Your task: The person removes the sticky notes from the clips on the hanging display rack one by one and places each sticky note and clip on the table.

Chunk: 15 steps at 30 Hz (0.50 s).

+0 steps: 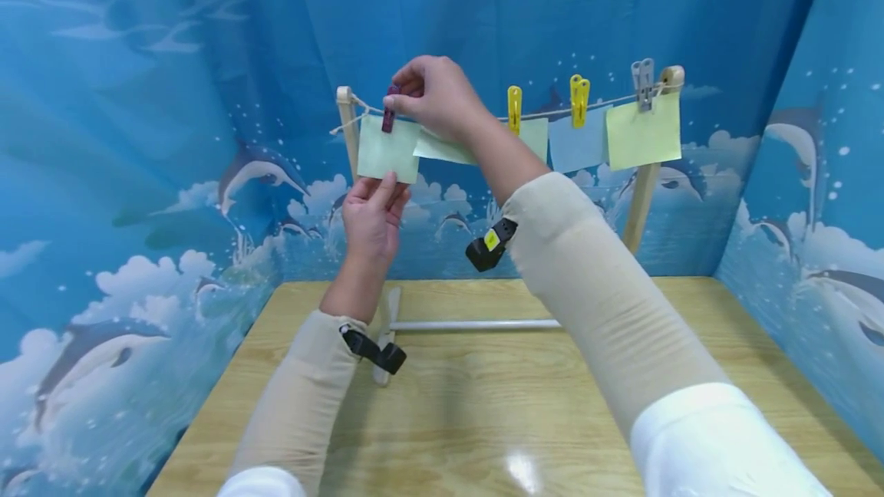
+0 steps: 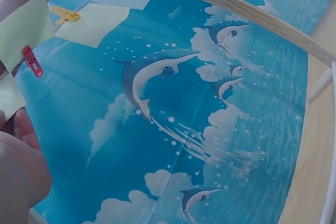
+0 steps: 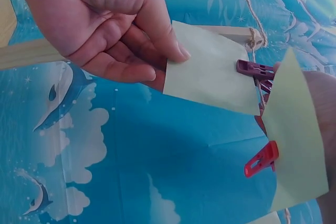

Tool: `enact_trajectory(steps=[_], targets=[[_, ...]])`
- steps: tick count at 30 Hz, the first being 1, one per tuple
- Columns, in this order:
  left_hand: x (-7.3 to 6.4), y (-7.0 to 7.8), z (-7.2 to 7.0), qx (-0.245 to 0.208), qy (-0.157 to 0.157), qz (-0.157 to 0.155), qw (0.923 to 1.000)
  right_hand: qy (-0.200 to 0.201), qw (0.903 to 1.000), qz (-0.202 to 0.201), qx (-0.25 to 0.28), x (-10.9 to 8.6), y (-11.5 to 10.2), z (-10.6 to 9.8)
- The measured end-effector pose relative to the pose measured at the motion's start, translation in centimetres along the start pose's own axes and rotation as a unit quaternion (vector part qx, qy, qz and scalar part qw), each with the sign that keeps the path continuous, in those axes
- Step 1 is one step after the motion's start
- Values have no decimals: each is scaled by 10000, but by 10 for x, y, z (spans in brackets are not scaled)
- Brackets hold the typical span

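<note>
My left hand [image 1: 373, 217] pinches the lower edge of a pale green paper [image 1: 388, 156] between thumb and fingers. At the paper's upper edge, my right hand [image 1: 442, 98] holds a dark purple clothespin [image 1: 389, 113] by its upper end. In the right wrist view the clothespin's tip overlaps the paper's edge beside the string [image 3: 257, 51]. A second pale green paper [image 3: 296, 145] hangs alongside with a red clothespin [image 3: 262, 158] on it; in the head view my right hand hides that clothespin.
Yellow clothespins [image 1: 580, 100] and a grey one [image 1: 644, 84] hold more papers along the string to the right. Wooden posts [image 1: 642, 205] carry the string. A white rod [image 1: 476, 325] runs low above the wooden table [image 1: 442, 420]. Dolphin-printed curtains [image 1: 173, 213] surround it.
</note>
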<state>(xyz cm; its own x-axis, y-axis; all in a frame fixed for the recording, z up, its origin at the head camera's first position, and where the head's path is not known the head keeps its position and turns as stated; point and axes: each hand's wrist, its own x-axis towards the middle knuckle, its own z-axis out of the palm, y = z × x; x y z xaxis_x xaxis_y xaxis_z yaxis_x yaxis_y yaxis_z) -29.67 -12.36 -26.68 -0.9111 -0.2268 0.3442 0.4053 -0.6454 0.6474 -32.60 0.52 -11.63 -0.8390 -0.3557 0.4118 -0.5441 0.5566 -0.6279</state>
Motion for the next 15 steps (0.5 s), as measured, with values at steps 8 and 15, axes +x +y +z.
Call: enact_trajectory(steps=[8,15], targets=[[2,4,-1,-36,349,63,9994,67,9994,-172,305,-4,-6,2],[1,7,-6,285,538,73,9981,622,9959,-295,588,-10,-7,1]])
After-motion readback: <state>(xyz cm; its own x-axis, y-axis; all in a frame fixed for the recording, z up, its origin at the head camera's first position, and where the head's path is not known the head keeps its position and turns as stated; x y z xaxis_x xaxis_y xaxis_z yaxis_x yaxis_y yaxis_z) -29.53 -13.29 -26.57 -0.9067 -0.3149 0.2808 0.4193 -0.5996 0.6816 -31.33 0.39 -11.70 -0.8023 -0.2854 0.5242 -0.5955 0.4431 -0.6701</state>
